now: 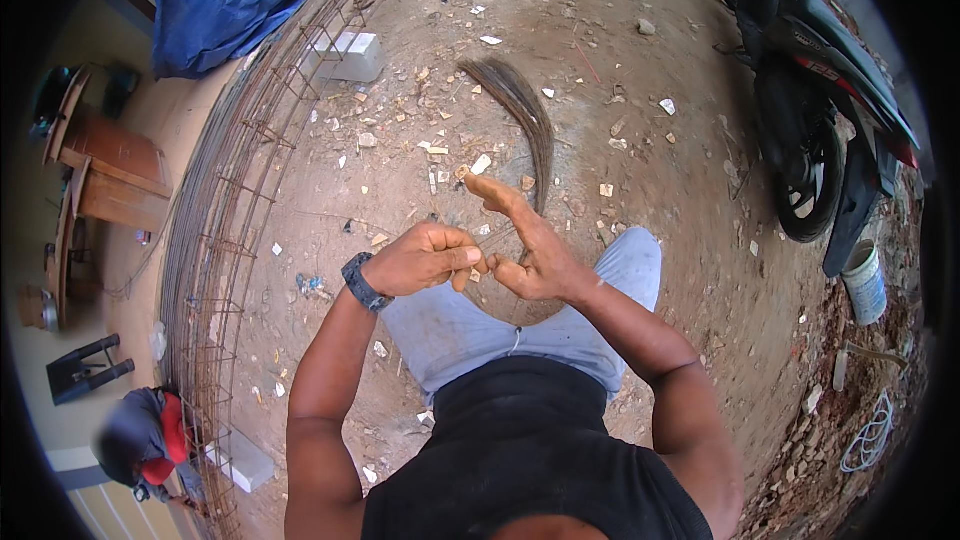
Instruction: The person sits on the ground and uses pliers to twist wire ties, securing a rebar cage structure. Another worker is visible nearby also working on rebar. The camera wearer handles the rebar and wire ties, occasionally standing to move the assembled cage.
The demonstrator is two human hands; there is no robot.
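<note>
In front of my lap, my left hand (430,258), with a dark watch on its wrist, is closed with thumb and forefinger pinched. Thin wire strands (497,236) show faintly between my two hands, and the left fingers appear to grip them. Close beside it, my right hand (535,248) has its fingers stretched out and its thumb near the left fingertips. Beyond both hands a curved bundle of thin dark tie wire (522,110) lies on the dirt, its near end running behind the right hand.
Along the left runs a long rebar cage (235,200), propped on pale blocks (350,57). A person (145,440) crouches at its near end. A blue tarp (235,0) covers something at far left. To the right stand a motorcycle (810,90) and a bucket (864,283). Rubble chips litter the ground.
</note>
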